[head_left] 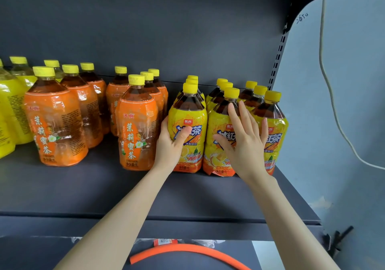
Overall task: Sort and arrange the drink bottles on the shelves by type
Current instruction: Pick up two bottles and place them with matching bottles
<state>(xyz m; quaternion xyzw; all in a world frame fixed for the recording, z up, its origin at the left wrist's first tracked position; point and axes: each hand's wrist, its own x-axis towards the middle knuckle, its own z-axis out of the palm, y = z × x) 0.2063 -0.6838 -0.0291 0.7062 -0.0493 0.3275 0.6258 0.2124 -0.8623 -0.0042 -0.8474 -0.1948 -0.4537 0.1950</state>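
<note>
Hands square up iced-tea row on shelf (187, 196).
Left hand (169, 144) fingers clamp upright front-left iced black tea bottle (188, 111); right hand (243, 142) fingers splayed flat on neighbouring bottle (216, 144).

Glossy plastic bottles (187, 128) stand on a matt dark shelf (83, 186).

Even light, label glare — edges bowed

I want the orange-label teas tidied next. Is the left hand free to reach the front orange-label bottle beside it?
Probably yes, once it lets go: the left hand grips a yellow-label iced tea bottle, and the orange-label bottle stands right beside it, front unobstructed.
</note>
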